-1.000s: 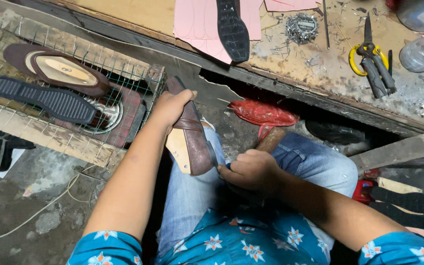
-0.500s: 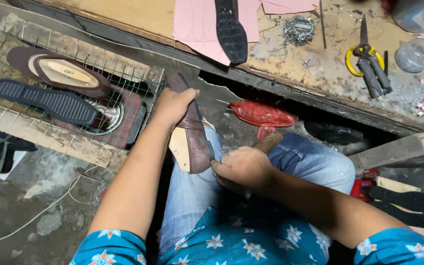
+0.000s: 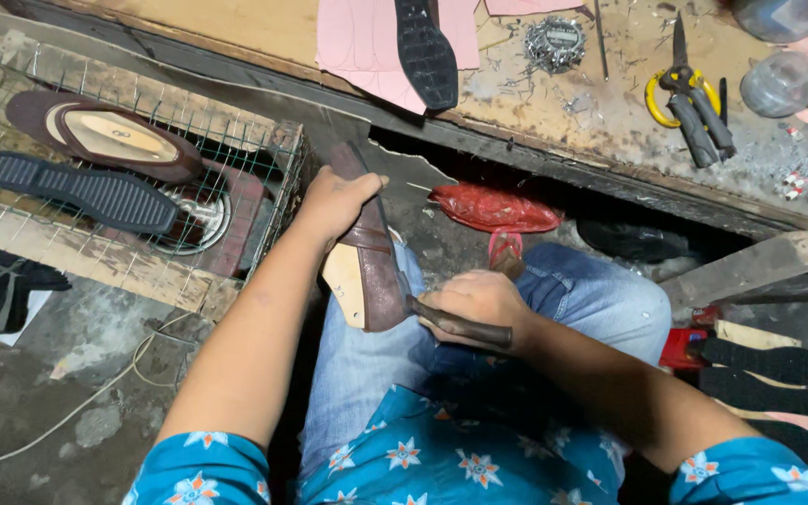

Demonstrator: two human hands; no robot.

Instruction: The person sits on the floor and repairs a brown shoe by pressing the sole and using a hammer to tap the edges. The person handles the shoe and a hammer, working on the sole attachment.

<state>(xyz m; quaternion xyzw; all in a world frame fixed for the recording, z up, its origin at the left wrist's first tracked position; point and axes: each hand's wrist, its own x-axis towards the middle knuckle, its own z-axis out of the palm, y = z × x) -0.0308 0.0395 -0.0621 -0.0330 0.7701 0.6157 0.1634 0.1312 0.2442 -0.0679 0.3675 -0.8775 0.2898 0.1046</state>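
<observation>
The person sits low with a brown shoe [image 3: 373,257] resting on the lap, over the blue jeans. The left hand [image 3: 337,201] is wrapped tight around the front part of the shoe, and the pale sole side faces left. The right hand [image 3: 477,304] is closed tight around the dark handle of a tool [image 3: 460,324], and the tool's tip touches the back end of the shoe. To the left is a wire rack [image 3: 264,201] set in a rough wood frame, and on it lie another brown shoe [image 3: 95,136], sole up, and a black ridged sole [image 3: 77,190]. The rack stands just beside the left arm. Past the knees a red bag [image 3: 493,208] lies on the floor. At the top runs the bench [image 3: 610,122], and along its near edge lie pink sheets [image 3: 357,42] with a black sole [image 3: 425,51] on top. Farther right on the bench sit a small heap of nails [image 3: 554,42] and yellow-handled pliers [image 3: 689,98]. At the far right of the floor lie more black soles [image 3: 764,360]. Compared with a moment ago, the right hand has moved closer to the shoe, and the tool handle now shows clearly in its fist. The left hand has stayed on the shoe.
</observation>
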